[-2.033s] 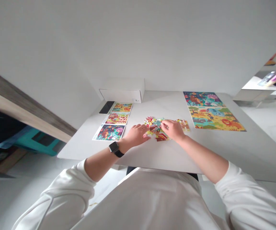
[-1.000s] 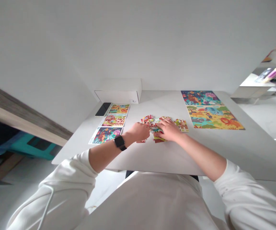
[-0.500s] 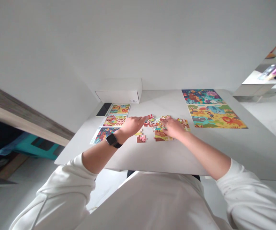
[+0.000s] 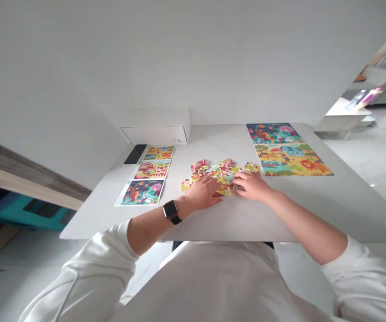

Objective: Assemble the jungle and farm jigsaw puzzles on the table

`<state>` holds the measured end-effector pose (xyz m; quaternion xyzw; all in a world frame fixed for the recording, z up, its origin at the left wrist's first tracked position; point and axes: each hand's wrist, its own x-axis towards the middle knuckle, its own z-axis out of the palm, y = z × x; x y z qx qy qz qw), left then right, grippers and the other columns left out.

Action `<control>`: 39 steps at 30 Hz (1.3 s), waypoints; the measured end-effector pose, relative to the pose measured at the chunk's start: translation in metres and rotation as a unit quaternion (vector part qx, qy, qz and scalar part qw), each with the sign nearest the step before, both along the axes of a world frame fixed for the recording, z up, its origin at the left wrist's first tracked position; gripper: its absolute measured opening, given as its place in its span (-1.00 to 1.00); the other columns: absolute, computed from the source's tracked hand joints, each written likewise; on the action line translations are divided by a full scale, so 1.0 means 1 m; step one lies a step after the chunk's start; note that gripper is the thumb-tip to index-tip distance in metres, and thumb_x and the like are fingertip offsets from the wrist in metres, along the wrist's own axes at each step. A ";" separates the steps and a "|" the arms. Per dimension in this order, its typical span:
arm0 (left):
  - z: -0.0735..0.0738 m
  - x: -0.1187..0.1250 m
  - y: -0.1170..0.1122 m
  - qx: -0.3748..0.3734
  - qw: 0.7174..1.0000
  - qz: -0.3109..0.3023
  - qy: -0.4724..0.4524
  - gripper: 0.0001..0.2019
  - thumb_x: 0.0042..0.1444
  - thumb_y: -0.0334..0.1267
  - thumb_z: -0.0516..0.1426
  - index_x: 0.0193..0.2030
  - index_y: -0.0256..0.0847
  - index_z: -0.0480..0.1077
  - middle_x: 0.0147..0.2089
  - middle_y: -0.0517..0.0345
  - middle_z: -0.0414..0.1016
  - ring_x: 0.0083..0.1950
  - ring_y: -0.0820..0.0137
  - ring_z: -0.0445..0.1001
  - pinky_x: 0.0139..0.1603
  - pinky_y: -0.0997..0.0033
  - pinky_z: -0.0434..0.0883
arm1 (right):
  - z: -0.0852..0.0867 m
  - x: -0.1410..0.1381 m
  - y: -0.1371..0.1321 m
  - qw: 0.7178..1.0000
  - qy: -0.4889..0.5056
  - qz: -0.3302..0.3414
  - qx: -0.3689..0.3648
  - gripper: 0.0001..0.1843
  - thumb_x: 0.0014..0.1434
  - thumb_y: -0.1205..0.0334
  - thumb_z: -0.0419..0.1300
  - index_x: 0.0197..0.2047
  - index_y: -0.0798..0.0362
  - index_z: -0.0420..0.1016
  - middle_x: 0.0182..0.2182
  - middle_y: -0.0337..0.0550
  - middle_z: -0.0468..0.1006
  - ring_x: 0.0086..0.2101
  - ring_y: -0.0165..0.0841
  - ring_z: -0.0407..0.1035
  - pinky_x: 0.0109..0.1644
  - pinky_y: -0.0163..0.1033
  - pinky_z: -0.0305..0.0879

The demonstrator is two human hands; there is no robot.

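My left hand (image 4: 203, 192), wearing a black watch (image 4: 170, 209), lies palm down over the near left part of a spread of jigsaw puzzle pieces (image 4: 226, 164). Its fingers are stretched out and the thumb stands apart, so it is open. On the right edge of the spread, my right hand (image 4: 252, 185) has its fingers reaching over the pieces, apart and open. Red, yellow and green show on the pieces. Some pieces are hidden beneath both hands, and I cannot tell which of them join.
Two colourful animal pictures (image 4: 291, 159) lie at the back right of the white table (image 4: 112, 223). On the left is a sheet of three small pictures (image 4: 151, 170), with a black phone (image 4: 135, 154) beside it. A white box (image 4: 156, 127) stands against the wall.
My left hand has come nearer to me and right, from the spread's far left onto its near part. My right hand has shifted slightly outward to its right edge. The view has turned slightly.
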<state>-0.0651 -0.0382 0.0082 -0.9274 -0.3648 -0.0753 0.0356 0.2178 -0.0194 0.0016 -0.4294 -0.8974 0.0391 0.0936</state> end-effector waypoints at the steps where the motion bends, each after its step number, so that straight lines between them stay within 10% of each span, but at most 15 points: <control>1: 0.000 0.005 0.000 -0.014 1.000 0.000 0.003 -0.40 0.39 0.17 0.19 0.37 -0.18 0.45 0.36 -0.16 0.52 0.39 0.02 0.43 0.41 0.02 0.36 | -0.001 0.003 -0.001 1.000 -0.002 -0.019 0.010 -0.63 0.33 0.16 0.34 0.18 -0.05 0.70 0.20 0.06 0.61 0.18 0.02 0.45 0.32 0.13 0.35; 12: 0.006 -0.001 0.027 -0.006 0.998 -0.017 0.068 -0.60 0.50 -0.28 -0.04 0.28 -0.16 0.52 -0.19 -0.04 0.67 -0.20 0.21 0.64 -0.12 0.26 0.52 | -0.001 -0.023 -0.007 1.000 0.019 0.003 0.011 -0.48 0.31 0.05 0.40 0.27 0.04 0.60 0.15 0.09 0.63 0.16 -0.01 0.46 0.30 0.06 0.37; 19: -0.004 -0.022 0.013 0.001 0.999 -0.027 0.026 -0.63 0.55 -0.12 -0.01 0.28 -0.18 0.48 -0.11 -0.05 0.69 -0.12 0.23 0.66 -0.14 0.34 0.51 | 0.000 -0.042 0.001 0.999 0.027 0.026 0.012 -0.73 0.37 0.31 0.23 0.00 -0.05 0.76 0.01 -0.03 0.72 0.03 -0.12 0.56 0.20 -0.04 0.40; 28: 0.020 -0.049 0.032 0.055 0.993 0.096 -0.032 -0.69 0.48 -0.33 0.05 0.17 -0.14 0.59 0.06 -0.11 0.69 0.04 0.18 0.66 0.08 0.17 0.52 | 0.016 -0.048 0.025 0.993 0.045 -0.098 0.057 -0.45 0.44 0.37 0.07 0.42 0.02 0.50 0.26 0.11 0.54 0.15 -0.02 0.46 0.30 0.01 0.35; 39: 0.004 -0.011 0.040 -0.027 0.999 0.013 -0.031 -0.53 0.39 0.04 0.23 0.31 -0.14 0.53 0.35 -0.14 0.54 0.37 0.00 0.46 0.45 -0.11 0.31 | 0.006 -0.058 0.035 0.999 -0.029 -0.018 -0.019 -0.57 0.31 0.07 0.40 0.20 -0.01 0.67 0.36 0.14 0.43 0.37 0.09 0.24 0.45 0.22 0.18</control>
